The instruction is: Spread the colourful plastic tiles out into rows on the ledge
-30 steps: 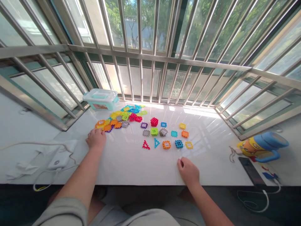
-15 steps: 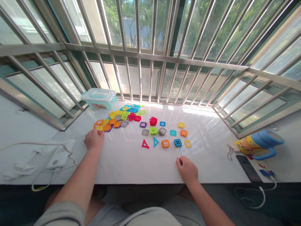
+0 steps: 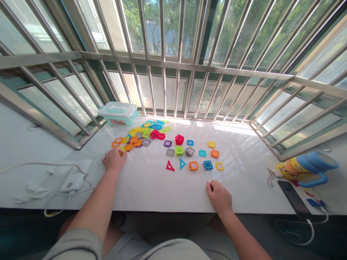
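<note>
My left hand (image 3: 115, 159) is closed at the near left edge of a heap of notched plastic building tiles (image 3: 136, 141). A small orange-yellow building tile (image 3: 120, 153) shows at its fingertips, mostly covered by the fingers. My right hand (image 3: 220, 196) rests on the table in a loose fist, with nothing visible in it. Beyond it lie sorted tiles in rows, among them an orange tile stack (image 3: 193, 165), a blue one (image 3: 208, 165), a yellow tile (image 3: 219, 166), a red triangle (image 3: 170, 165), a blue triangle (image 3: 182, 164) and a green stack (image 3: 179, 151).
A lidded teal box (image 3: 118, 113) stands behind the heap, against the window bars. On the left are a white power block (image 3: 71, 182) with cables and some crumpled paper (image 3: 36, 191). To the right are a phone (image 3: 293, 198) and a yellow-and-blue mug (image 3: 307, 167).
The whole view has shifted slightly, so everything appears a little further right. My left hand has turned slightly at the heap with the tile at its fingertips; my right hand stays in place.
</note>
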Tool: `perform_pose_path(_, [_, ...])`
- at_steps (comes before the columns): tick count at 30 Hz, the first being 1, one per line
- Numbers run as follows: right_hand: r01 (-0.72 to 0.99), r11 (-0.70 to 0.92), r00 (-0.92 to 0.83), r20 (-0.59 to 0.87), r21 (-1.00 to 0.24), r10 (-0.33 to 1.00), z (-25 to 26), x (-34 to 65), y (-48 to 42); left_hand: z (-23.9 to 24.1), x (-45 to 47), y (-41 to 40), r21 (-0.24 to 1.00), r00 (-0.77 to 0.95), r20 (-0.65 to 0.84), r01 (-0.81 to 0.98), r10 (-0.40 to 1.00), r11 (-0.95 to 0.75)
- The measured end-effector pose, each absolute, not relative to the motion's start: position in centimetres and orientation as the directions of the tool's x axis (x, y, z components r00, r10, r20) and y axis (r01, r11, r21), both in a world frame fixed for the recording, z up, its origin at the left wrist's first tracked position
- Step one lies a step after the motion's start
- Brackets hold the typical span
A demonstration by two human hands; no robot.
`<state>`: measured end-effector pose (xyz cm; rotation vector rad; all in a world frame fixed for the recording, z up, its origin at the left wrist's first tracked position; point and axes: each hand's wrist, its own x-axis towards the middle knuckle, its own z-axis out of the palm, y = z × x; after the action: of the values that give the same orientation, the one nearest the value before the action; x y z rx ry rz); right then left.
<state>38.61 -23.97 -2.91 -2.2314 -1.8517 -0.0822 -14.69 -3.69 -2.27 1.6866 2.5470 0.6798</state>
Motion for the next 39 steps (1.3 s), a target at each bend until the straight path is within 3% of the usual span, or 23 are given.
perform_pose_path(10, [0.972,-0.177,0.205,0.183,-0.155,0.962,-2.7,38.6,-23.9,-2.6,-14.7,-4.7,0.395,-0.446,0.416,0.874,0.793,0.285])
perform_pose_path(19, [0.972,-0.185,0.208,0.164,-0.148,0.964,-2.7,38.6,-23.9,-3.4,-14.4,-3.9,0.298,-0.37,0.279,0.91,0.886,0.287])
perform_pose_path(27, [0.972,-0.183,0.208,0.171,-0.149,0.963,-2.8,38.6,-23.9,-2.3,-13.7,-5.0,0.253,-0.356,0.433,0.93,0.829,0.267])
perform_pose_path(32, [0.97,-0.183,0.21,0.172,-0.159,0.962,-2.8,38.6,-24.0,-1.9,-12.6,-5.9,0.242,-0.356,0.444,0.931,0.823,0.272])
perform_pose_path(39, [0.968,-0.191,0.217,0.164,-0.162,0.962,-2.6,38.6,-24.0,-3.0,-10.6,-9.3,0.196,-0.33,0.309,0.94,0.892,0.28])
